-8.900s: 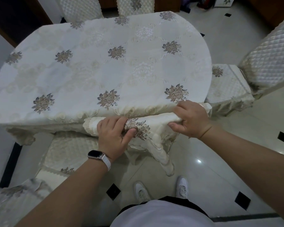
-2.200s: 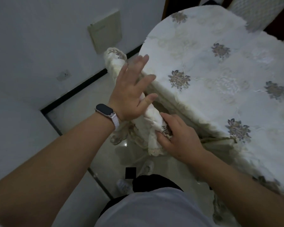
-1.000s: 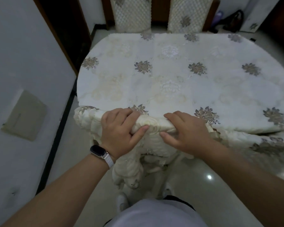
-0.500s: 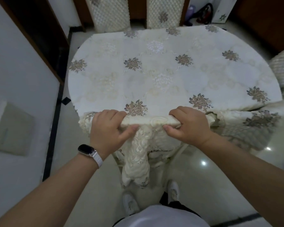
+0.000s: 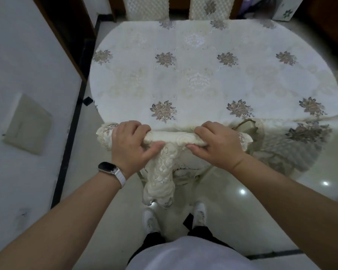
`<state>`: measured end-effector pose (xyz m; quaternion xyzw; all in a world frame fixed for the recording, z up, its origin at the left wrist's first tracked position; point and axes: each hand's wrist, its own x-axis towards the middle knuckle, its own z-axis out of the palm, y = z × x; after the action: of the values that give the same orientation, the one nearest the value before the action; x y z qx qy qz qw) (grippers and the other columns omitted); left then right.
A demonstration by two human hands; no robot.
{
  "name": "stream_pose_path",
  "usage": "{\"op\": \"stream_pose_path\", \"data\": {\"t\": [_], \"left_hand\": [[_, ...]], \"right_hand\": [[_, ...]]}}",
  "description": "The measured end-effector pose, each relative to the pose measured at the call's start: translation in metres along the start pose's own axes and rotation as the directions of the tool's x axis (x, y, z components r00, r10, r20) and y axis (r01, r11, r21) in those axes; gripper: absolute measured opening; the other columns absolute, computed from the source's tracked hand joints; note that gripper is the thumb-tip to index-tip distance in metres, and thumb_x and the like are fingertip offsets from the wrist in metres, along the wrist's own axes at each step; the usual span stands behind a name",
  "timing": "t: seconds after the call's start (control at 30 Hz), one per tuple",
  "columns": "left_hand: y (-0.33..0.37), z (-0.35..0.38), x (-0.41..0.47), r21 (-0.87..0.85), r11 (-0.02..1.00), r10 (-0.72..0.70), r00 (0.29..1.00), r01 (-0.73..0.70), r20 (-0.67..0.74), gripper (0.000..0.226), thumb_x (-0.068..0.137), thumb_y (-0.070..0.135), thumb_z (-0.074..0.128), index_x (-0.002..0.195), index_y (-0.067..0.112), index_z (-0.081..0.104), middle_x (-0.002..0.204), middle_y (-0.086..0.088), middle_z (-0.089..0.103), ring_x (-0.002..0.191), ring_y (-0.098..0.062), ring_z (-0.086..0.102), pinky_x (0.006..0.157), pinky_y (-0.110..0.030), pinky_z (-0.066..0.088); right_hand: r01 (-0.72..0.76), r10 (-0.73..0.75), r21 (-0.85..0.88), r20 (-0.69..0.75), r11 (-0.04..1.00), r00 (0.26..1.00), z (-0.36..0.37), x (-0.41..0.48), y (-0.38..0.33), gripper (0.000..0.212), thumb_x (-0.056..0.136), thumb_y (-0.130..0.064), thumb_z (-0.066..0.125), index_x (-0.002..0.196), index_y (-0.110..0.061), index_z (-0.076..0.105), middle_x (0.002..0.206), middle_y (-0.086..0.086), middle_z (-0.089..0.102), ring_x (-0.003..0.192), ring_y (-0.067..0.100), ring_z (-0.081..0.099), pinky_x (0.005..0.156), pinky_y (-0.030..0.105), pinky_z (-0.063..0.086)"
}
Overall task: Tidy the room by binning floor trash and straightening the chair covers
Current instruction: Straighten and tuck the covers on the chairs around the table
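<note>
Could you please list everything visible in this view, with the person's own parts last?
tablecloth: one, cream with brown flower motifs, spread over the table
rolled hem: one, cream lace, table's near edge, one end hanging down
chair covers: two, cream quilted, beyond the table
wall plate: one, beige, left wall
floor: one, pale glossy tiles, black insets
shoes: two, white, on the floor below the hem
watch: one, dark face, white strap, left wrist
left hand: one, gripping the rolled hem
right hand: one, gripping the rolled hem
</note>
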<state>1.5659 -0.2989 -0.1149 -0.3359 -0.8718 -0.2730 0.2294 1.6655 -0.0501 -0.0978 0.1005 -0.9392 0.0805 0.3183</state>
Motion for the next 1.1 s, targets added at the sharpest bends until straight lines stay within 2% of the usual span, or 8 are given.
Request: {"op": "stream_pose_path", "data": {"t": [0.1,0.2,0.33,0.47,0.6,0.8,1.1], "left_hand": [[0.006,0.006,-0.005,0.015,1.0,0.019,0.998,-0.018,-0.06,0.066,0.089,0.07,0.043,0.084,0.01,0.07,0.086,-0.007,0.06,0.083,-0.026,0.051,0.078,-0.038,0.036],[0.01,0.011,0.003,0.003,0.999,-0.038,0.999,0.038,-0.02,0.062,0.087,0.069,0.047,0.085,0.011,0.069,0.088,-0.007,0.061,0.084,-0.026,0.053,0.079,-0.039,0.038],[0.013,0.017,0.011,0.015,0.998,-0.063,0.998,0.064,-0.004,0.055,0.084,0.064,0.052,0.088,0.011,0.068,0.09,-0.006,0.062,0.085,-0.028,0.055,0.08,-0.039,0.038],[0.021,0.019,0.0,0.03,0.998,-0.063,0.998,0.062,0.029,0.054,0.083,0.065,0.052,0.088,0.014,0.068,0.089,-0.004,0.062,0.085,-0.027,0.054,0.081,-0.038,0.035],[0.031,0.027,-0.019,0.064,0.998,-0.033,0.998,0.03,0.047,0.063,0.089,0.072,0.042,0.089,0.015,0.07,0.092,-0.004,0.063,0.09,-0.022,0.049,0.081,-0.036,0.031],[0.023,0.04,-0.014,0.062,0.998,-0.026,1.0,0.025,0.015,0.064,0.09,0.071,0.043,0.091,0.013,0.069,0.094,-0.007,0.064,0.09,-0.027,0.053,0.083,-0.041,0.038],[0.009,0.05,0.002,0.051,0.998,-0.027,1.0,0.027,-0.002,0.064,0.092,0.07,0.044,0.092,0.01,0.069,0.093,-0.008,0.064,0.088,-0.03,0.057,0.085,-0.042,0.038]], "right_hand": [[-0.003,0.002,-0.016,-0.067,1.0,0.998,0.003,-0.009,0.007,0.047,0.087,-0.058,0.06,0.079,-0.013,0.069,0.07,0.003,0.06,0.057,0.021,0.053,0.045,0.031,0.041],[-0.082,0.078,-0.039,-0.103,0.996,0.992,0.004,-0.003,0.013,0.052,0.084,-0.063,0.06,0.07,-0.013,0.064,0.064,0.003,0.056,0.055,0.021,0.051,0.046,0.031,0.037],[-0.149,0.138,-0.089,-0.117,0.985,0.984,0.012,-0.002,0.022,0.054,0.083,-0.064,0.056,0.067,-0.013,0.059,0.063,0.003,0.051,0.056,0.022,0.046,0.053,0.029,0.025],[-0.123,0.118,-0.052,-0.09,0.991,0.989,0.012,-0.013,0.025,0.055,0.084,-0.065,0.053,0.069,-0.014,0.062,0.064,0.003,0.053,0.058,0.022,0.048,0.051,0.03,0.03],[-0.097,0.095,-0.024,-0.077,0.995,0.993,0.012,-0.034,0.033,0.061,0.089,-0.066,0.046,0.07,-0.012,0.065,0.068,0.005,0.057,0.058,0.025,0.049,0.054,0.032,0.031],[-0.069,0.066,-0.038,-0.089,0.997,0.994,0.024,-0.028,0.041,0.06,0.09,-0.067,0.046,0.068,-0.013,0.062,0.067,0.006,0.056,0.058,0.026,0.05,0.049,0.033,0.035],[-0.057,0.055,-0.017,-0.105,0.998,0.993,0.044,-0.012,0.057,0.061,0.09,-0.067,0.049,0.07,-0.011,0.062,0.067,0.005,0.057,0.058,0.025,0.051,0.048,0.034,0.038]]}}
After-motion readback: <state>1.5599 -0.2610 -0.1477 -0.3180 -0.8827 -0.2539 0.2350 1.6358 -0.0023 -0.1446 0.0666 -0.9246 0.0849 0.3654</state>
